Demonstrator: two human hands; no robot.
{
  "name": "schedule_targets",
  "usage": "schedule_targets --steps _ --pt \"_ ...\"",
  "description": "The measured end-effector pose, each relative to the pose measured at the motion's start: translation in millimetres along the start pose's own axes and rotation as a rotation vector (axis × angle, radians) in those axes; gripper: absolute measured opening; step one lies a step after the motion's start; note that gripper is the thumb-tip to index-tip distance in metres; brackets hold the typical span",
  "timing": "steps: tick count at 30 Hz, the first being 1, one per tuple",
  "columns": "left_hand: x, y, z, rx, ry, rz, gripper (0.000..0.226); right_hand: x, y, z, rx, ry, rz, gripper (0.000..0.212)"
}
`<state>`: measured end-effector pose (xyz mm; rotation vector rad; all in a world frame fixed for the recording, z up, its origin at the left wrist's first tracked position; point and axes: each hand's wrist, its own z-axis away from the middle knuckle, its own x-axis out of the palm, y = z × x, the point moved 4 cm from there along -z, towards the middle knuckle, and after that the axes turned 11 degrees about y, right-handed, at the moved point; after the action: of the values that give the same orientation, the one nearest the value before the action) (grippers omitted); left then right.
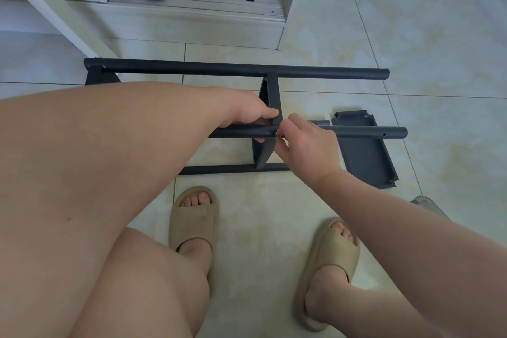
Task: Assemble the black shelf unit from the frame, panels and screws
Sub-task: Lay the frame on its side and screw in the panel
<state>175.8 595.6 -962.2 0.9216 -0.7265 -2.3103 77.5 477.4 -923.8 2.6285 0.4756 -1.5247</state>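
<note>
On pale tiled floor (411,35): black tubular metal shelf frame (236,70), on its side. Left hand (247,115) curled round near tube at upright black cross panel (273,90). Right hand (304,143) immediately right, pinching small silvery screw (277,133) against that joint. Loose black tray panel (365,156) flat at right.

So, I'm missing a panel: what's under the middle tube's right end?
A loose black panel lies on the floor. The tube crosses it, and the right hand hides what lies by its left edge.

Pale tiled floor (356,35), white open cabinet (192,8).
</note>
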Motion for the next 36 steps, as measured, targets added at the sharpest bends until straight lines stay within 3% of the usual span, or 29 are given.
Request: schedule_targets --steps 4,6,11,13,16,20,23,28,32,36 --pt "0.0 3.6 7.1 0.029 0.046 -0.07 0.045 -2.2 0.8 -0.9 -0.002 -0.05 -0.019 0.009" --pt "1.3 7.4 13.4 0.084 0.109 -0.144 0.046 -2.4 6.4 -0.4 -0.019 -0.155 -0.059 0.006" --pt "11.6 16.4 31.7 0.069 0.431 -0.337 0.055 -33.8 47.7 13.6 -0.084 -0.429 -0.1 0.045" --pt "16.4 34.9 39.6 0.225 0.588 -0.524 0.058 -58.3 76.2 26.9 -0.094 -0.488 -0.043 0.051" --pt "39.5 76.5 53.1 0.628 0.696 -0.671 0.053 -100.2 129.1 54.8 -0.005 -0.553 0.035 0.05" --pt "110.2 121.7 66.3 0.987 0.535 -0.782 0.045 -141.5 192.3 116.7 0.165 -0.665 0.141 0.046" --pt "176.9 140.7 65.0 1.118 0.339 -0.892 0.041 -145.9 232.5 171.8 0.361 -0.806 0.167 0.046" --pt "267.8 137.2 38.8 1.143 0.064 -1.044 0.04 -103.8 293.7 234.2 0.763 -0.925 0.038 0.038" --pt "329.1 124.1 2.5 1.042 -0.046 -1.026 0.042 -49.1 325.2 288.7 0.878 -0.973 0.013 0.03" --pt "379.8 108.7 -30.0 0.945 -0.178 -0.928 0.052 -9.8 349.5 330.1 0.95 -0.904 -0.004 0.03"
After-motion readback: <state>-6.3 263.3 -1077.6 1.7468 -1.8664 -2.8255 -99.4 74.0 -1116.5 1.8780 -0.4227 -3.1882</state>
